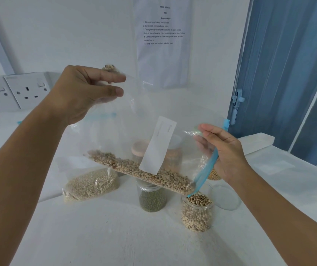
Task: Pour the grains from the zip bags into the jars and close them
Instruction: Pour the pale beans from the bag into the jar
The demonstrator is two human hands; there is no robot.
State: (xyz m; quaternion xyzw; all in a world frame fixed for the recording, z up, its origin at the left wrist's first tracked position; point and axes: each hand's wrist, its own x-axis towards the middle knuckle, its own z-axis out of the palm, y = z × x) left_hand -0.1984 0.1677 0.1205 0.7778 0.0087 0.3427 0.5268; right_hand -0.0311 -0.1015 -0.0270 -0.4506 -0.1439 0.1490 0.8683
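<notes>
A clear zip bag (134, 131) with a white label hangs tilted above the table, black-eyed peas (142, 169) lying along its lower edge. My left hand (84, 93) pinches the bag's raised bottom corner. My right hand (225, 150) grips the blue zip edge, whose low corner sits right over an open glass jar (197, 215) nearly full of the same peas. A closed jar of green mung beans (152, 198) stands behind the bag. Two more jars, one with a wooden lid (139, 147), show blurred through the plastic.
A second bag of small pale grains (90, 184) lies at the left on the white table. A clear round lid (227, 197) rests right of the open jar. Wall sockets (9, 92) sit at the back left, a paper sheet (163, 35) hangs on the wall, a blue door (280, 73) stands right.
</notes>
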